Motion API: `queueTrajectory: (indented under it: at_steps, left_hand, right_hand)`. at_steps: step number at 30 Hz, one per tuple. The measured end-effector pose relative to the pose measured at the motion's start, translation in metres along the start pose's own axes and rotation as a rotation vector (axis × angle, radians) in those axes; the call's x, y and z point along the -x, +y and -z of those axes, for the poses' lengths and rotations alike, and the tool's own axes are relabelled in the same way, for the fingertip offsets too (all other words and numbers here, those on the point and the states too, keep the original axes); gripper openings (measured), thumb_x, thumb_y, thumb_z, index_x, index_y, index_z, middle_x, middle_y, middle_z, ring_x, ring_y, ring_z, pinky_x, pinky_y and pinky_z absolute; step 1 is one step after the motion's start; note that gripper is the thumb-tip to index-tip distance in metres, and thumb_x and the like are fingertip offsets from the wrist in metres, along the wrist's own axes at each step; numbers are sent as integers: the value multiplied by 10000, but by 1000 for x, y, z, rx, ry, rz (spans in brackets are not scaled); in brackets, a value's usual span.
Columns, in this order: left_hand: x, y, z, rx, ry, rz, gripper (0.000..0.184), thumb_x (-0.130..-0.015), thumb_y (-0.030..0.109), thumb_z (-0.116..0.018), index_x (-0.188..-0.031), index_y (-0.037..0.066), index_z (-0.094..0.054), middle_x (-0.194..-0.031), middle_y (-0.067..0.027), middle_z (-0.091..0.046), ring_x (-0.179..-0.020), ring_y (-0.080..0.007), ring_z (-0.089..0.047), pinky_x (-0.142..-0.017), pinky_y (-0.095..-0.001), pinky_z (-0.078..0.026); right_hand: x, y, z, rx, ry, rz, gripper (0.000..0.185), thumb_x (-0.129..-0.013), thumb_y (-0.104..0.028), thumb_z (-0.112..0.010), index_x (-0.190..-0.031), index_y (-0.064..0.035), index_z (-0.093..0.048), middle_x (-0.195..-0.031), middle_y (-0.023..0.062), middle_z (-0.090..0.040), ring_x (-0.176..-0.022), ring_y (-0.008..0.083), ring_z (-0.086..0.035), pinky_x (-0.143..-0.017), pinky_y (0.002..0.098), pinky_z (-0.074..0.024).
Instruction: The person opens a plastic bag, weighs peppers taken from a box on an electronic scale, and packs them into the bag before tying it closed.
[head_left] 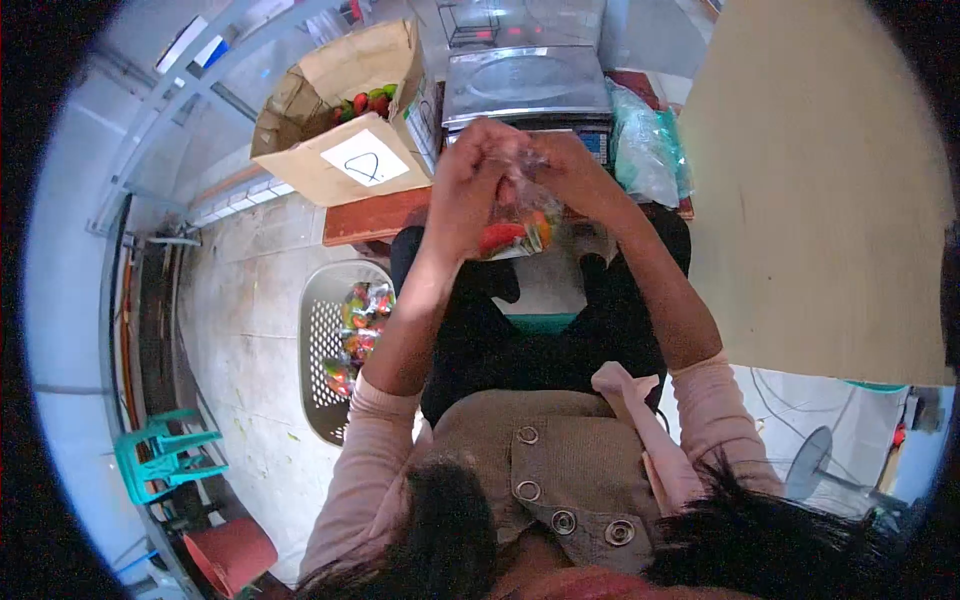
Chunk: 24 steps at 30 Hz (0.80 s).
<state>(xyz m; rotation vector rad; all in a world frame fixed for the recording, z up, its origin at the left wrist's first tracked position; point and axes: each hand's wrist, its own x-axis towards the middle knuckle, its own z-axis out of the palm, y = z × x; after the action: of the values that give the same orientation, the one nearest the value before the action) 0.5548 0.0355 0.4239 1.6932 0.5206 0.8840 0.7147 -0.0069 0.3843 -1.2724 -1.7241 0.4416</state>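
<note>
A clear plastic bag [518, 232] with red and green produce in it hangs below my two hands, in front of the scale [528, 85]. My left hand [470, 180] is closed on the bag's gathered top from the left. From the right, my right hand [575, 175] is closed on the same gathered plastic, its fingers close to those of my left hand. The exact finger positions are partly hidden. Both hands are just above my lap, near the edge of the red-brown bench [375, 219].
An open cardboard box [290, 150] with red and green produce stands left of the scale. Plastic bags [645, 150] lie to its right. A basket [317, 395] of filled bags is on the floor at left, near a green stool [165, 455]. A large tan panel [820, 200] stands right.
</note>
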Motion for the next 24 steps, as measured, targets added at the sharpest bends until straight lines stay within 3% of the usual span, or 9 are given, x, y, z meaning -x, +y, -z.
queueTrajectory:
  at_steps: [3,6,7,10,14,18,20,21,24]
  left_hand:
    - [2,7,14,158,11,-196,585,-741,16,-653,-1255,64,-378,-1043,-33,-487,-915,-125,-490,-709,-251,-480]
    - [18,16,11,417,-36,-45,663,-714,46,-692,-1281,60,-346,-1099,-54,-492,-902,-146,-524,-731,-270,-493]
    - [20,2,11,205,-155,77,601,-740,87,-687,-1257,64,-382,-1084,-58,-513,-890,-154,-539,-716,-275,-496]
    - [34,-69,5,-141,-303,350,428,-817,200,-649,-1185,66,-479,-1017,-64,-563,-860,-164,-562,-687,-280,-489]
    - [40,-105,-14,33,-295,363,287,-901,294,-539,-1041,44,-550,-906,-64,-575,-820,-149,-533,-703,-270,-440]
    - [39,-116,-22,245,-249,89,296,-941,321,-459,-860,43,-522,-833,-63,-557,-796,-159,-518,-748,-297,-420]
    - [36,-118,-17,422,-163,201,295,-943,322,-456,-814,59,-483,-806,-58,-539,-774,-159,-511,-734,-298,-419]
    - [36,-119,-15,510,-116,257,299,-945,322,-454,-791,67,-464,-793,-56,-529,-763,-160,-508,-728,-299,-419]
    - [37,-100,-14,696,-43,271,300,-944,337,-454,-806,71,-469,-763,-48,-507,-724,-152,-488,-700,-299,-417]
  right_hand:
    - [-14,-19,9,-186,14,73,251,-792,-145,-601,-1009,-19,-613,-907,148,-638,-809,246,-608,-765,332,-466]
    - [-30,-19,1,174,42,532,270,-817,-201,-583,-1019,-24,-610,-896,160,-634,-791,264,-609,-751,343,-470]
    - [-38,-25,-10,-78,-54,311,281,-829,-232,-564,-1019,-30,-609,-893,163,-628,-791,281,-605,-744,345,-470]
    - [-41,-57,-20,-6,-128,268,279,-829,-245,-562,-992,-22,-602,-878,158,-629,-782,278,-608,-714,345,-469]
    - [-38,-50,-20,-33,10,438,281,-841,-257,-554,-904,16,-563,-786,133,-608,-697,192,-571,-642,327,-449]
    - [-41,-35,-5,-177,72,192,275,-865,-266,-544,-874,8,-566,-756,78,-588,-671,148,-536,-637,304,-448]
    - [-42,-33,8,-246,133,153,273,-877,-275,-542,-860,-5,-577,-740,45,-579,-672,131,-529,-648,290,-450]
    - [-40,-25,24,-174,87,3,253,-805,-229,-632,-992,-62,-597,-894,95,-626,-839,162,-604,-733,299,-484]
    - [-20,-27,39,-426,303,-17,456,-827,-353,-612,-1173,-72,-514,-1066,80,-547,-925,130,-517,-803,260,-439]
